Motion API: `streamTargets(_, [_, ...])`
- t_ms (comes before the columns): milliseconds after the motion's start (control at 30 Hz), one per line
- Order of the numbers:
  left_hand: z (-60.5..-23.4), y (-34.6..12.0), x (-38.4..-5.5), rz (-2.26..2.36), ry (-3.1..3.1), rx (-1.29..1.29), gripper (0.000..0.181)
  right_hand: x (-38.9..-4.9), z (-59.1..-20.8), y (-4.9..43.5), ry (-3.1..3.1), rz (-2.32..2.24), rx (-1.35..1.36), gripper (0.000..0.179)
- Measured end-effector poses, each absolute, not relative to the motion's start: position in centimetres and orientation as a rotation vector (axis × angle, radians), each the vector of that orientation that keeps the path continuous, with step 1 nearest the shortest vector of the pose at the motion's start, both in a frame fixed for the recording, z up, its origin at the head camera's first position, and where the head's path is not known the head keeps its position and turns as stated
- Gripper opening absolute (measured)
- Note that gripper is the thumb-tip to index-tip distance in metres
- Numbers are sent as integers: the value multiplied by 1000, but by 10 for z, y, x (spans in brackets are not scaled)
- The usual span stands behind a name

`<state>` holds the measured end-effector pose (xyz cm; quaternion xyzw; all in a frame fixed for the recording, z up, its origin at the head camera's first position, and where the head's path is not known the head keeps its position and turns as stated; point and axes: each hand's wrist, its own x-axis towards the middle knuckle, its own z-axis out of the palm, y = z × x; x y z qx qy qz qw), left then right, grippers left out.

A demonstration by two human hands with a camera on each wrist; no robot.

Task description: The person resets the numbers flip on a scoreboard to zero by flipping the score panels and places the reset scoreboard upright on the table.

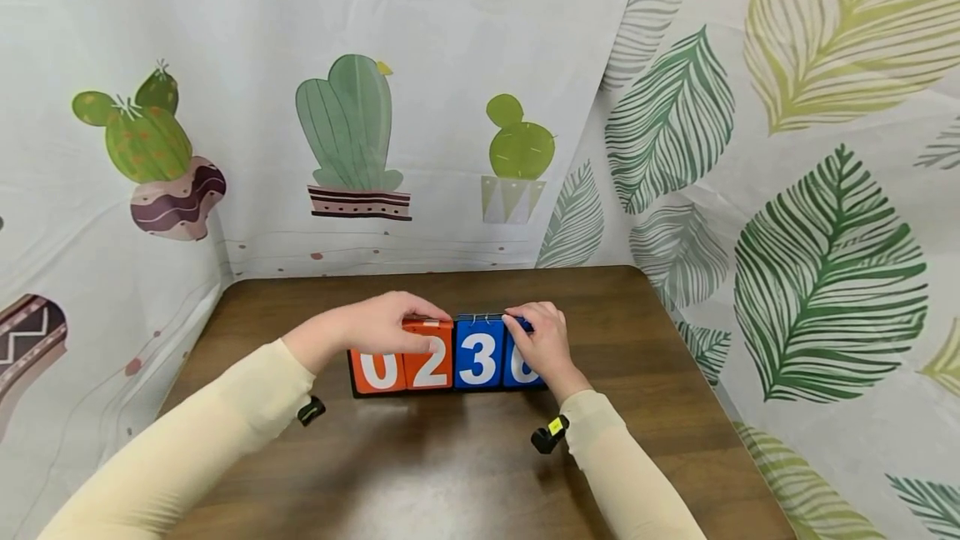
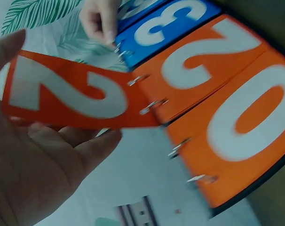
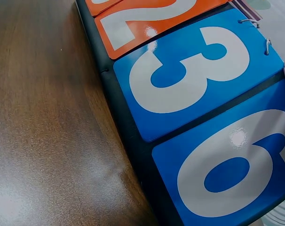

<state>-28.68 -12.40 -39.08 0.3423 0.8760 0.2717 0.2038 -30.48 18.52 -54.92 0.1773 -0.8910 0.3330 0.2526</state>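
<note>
The left grip [image 1: 386, 323], a bare hand, holds one orange leaf [image 2: 62, 94] printed with a white 2, between thumb and fingers; the right grip [image 1: 543, 336] pinches the far edge of the flip board [image 3: 142, 155] at its right end. The leaf is thin and rectangular, and it is joined by small metal rings [image 2: 152, 106] to the far edge of the board. This board has a black border and stands on the brown, wood-grained worktop [image 1: 247, 340], with both hands at its far edge. From left to right it shows 0 and 2 on orange cards [image 2: 255, 117], then 3 and 6 on glossy blue cards [image 3: 189, 84]. In the head view, the left hand hides the upper part of the 0, and the right one covers part of the 6. In the right wrist view, the right hand is mostly cut off.
</note>
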Motion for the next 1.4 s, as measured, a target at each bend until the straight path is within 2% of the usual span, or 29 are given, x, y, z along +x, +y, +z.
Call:
streamTargets(200, [-417, -130, -269, 848, 2469, 973, 55, -305, -549, 184, -2412, 891, 483, 26])
streamTargets(400, [-443, -129, -249, 696, 2637, 1005, 53, -304, -549, 185, -2418, 894, 476, 27])
streamTargets(667, [-476, -130, -246, 496, 2818, 1026, 53, -304, -550, 184, -2446, 902, 461, 28])
streamTargets(933, [-481, -131, -246, 489, 2865, 1064, 49, -303, -548, 183, -2448, 899, 444, 26])
streamTargets(1133, [-466, -132, -260, 735, 2968, 1099, 40, -302, -548, 183, -2467, 909, 449, 27])
streamTargets(1267, [-456, -135, -280, 805, 3101, 816, 41, -303, -549, 183, -2464, 911, 447, 26])
streamTargets(1400, [-452, -142, -306, 695, 2972, 481, 63, -303, -549, 184, -2443, 901, 457, 25])
